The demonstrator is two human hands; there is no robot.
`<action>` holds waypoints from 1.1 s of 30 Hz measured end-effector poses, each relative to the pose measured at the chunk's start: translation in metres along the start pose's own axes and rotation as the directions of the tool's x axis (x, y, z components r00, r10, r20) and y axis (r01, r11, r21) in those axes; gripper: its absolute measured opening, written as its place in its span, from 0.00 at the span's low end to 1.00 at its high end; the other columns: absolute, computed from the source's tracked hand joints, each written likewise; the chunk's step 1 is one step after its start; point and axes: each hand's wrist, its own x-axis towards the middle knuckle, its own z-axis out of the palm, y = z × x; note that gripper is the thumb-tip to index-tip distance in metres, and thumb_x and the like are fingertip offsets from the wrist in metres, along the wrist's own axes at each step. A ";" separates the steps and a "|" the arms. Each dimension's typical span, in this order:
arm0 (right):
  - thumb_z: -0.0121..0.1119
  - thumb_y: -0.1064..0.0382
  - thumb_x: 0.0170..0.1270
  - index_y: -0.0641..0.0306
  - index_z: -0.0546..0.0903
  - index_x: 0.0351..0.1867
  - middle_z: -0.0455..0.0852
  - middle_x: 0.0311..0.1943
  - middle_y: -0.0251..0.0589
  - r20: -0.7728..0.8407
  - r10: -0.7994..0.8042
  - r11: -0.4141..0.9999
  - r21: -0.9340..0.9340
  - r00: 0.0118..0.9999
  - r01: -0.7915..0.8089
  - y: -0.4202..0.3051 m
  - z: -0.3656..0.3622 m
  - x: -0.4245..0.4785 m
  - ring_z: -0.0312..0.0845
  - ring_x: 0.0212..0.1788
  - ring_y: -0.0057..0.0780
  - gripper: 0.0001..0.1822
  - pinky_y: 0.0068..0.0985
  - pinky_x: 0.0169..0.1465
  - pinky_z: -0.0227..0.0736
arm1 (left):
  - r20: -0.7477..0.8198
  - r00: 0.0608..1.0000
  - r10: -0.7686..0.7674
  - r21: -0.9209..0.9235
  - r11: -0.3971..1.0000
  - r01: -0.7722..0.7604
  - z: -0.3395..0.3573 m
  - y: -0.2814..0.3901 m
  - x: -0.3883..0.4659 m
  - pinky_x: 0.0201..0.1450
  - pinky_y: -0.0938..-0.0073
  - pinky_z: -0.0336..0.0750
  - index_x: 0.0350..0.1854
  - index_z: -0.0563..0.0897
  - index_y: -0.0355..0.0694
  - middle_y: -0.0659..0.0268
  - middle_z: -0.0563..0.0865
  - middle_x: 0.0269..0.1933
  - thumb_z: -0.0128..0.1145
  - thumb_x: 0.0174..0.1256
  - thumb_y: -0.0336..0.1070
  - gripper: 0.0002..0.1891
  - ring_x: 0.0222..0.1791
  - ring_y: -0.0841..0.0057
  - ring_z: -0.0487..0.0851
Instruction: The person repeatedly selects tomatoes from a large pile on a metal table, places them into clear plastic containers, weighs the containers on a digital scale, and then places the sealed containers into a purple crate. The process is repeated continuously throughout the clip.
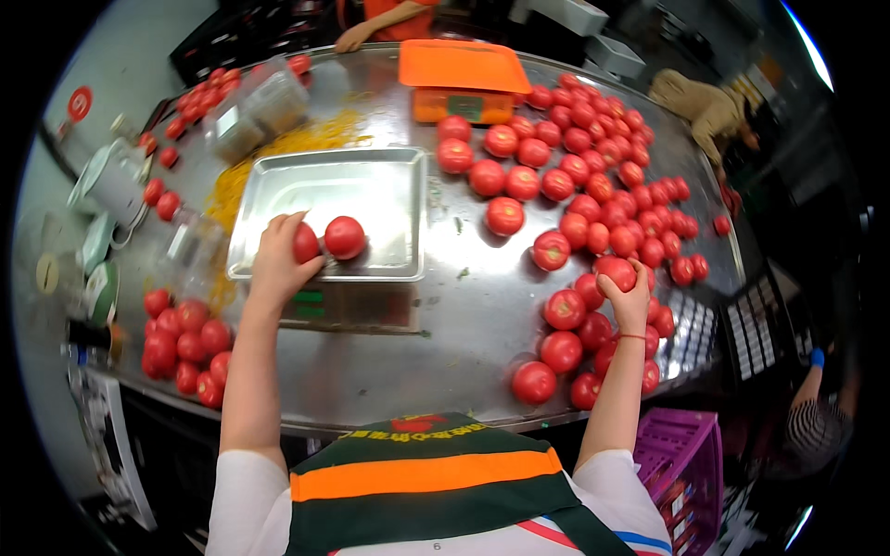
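Observation:
My left hand point(279, 254) is closed around a red tomato point(304, 243) over the near left part of a shallow metal tray point(375, 187). Just to its right, another tomato point(344, 238) rests in the tray. The tray sits on top of a weighing scale point(354, 306) with a green display. Out to the right, my right hand point(626, 295) grips a tomato point(616, 274) at the edge of a large spread of loose tomatoes point(562, 352). Whether that tomato is lifted off the table cannot be told.
An orange scale point(464, 83) stands at the far side of the metal table point(466, 361). Yellow rubber bands point(313, 139) and clear plastic containers point(257, 111) lie left, near a tomato pile point(184, 340). A purple crate point(685, 445) is at lower right. Other people point(709, 111) are around the table.

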 end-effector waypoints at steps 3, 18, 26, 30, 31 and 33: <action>0.76 0.59 0.42 0.64 0.72 0.56 0.79 0.47 0.45 0.181 -0.261 0.957 0.173 0.948 0.231 -0.071 0.072 -0.019 0.78 0.47 0.34 0.37 0.30 0.51 0.75 | 0.050 0.997 -0.064 0.006 0.998 0.064 -0.001 -0.006 0.000 0.57 0.60 0.73 0.59 0.74 0.42 0.54 0.74 0.55 0.73 0.40 0.36 0.36 0.55 0.55 0.73; 0.60 0.66 0.58 0.68 0.73 0.52 0.76 0.51 0.52 0.091 -0.605 0.781 0.261 0.791 0.567 -0.155 0.206 -0.127 0.71 0.57 0.50 0.20 0.38 0.62 0.66 | 0.029 0.865 -0.500 -0.026 0.865 0.501 -0.058 -0.240 -0.055 0.56 0.64 0.73 0.56 0.78 0.31 0.48 0.83 0.52 0.57 0.64 0.38 0.21 0.51 0.58 0.82; 0.59 0.67 0.59 0.65 0.77 0.49 0.74 0.55 0.49 0.265 -0.496 0.864 0.251 0.827 0.437 -0.104 0.164 -0.184 0.72 0.58 0.47 0.15 0.35 0.59 0.69 | 0.302 0.893 -0.335 -0.490 0.749 0.446 -0.053 -0.301 -0.063 0.37 0.75 0.76 0.34 0.81 0.25 0.65 0.84 0.28 0.50 0.71 0.40 0.18 0.30 0.76 0.81; 0.58 0.67 0.60 0.63 0.78 0.49 0.77 0.53 0.48 0.289 -0.469 0.880 0.231 0.834 0.415 -0.100 0.157 -0.196 0.74 0.56 0.46 0.15 0.33 0.55 0.73 | -0.030 0.999 -0.041 0.501 0.864 0.050 -0.071 -0.257 -0.049 0.33 0.57 0.76 0.25 0.78 0.37 0.49 0.82 0.26 0.56 0.54 0.32 0.04 0.29 0.53 0.81; 0.58 0.68 0.60 0.64 0.79 0.48 0.78 0.52 0.48 0.310 -0.418 0.906 0.206 0.854 0.369 -0.102 0.151 -0.197 0.75 0.54 0.44 0.14 0.32 0.52 0.75 | -0.053 0.998 0.027 0.623 0.782 0.012 -0.074 -0.244 -0.043 0.32 0.56 0.75 0.23 0.77 0.39 0.54 0.81 0.24 0.56 0.53 0.30 0.03 0.27 0.55 0.81; 0.58 0.69 0.61 0.65 0.80 0.47 0.79 0.51 0.48 0.342 -0.362 0.929 0.214 0.867 0.303 -0.097 0.145 -0.201 0.78 0.51 0.42 0.13 0.29 0.46 0.79 | -0.152 0.966 0.211 0.709 0.704 -0.042 -0.085 -0.239 -0.040 0.34 0.59 0.76 0.26 0.76 0.42 0.58 0.80 0.26 0.54 0.54 0.28 0.02 0.30 0.58 0.80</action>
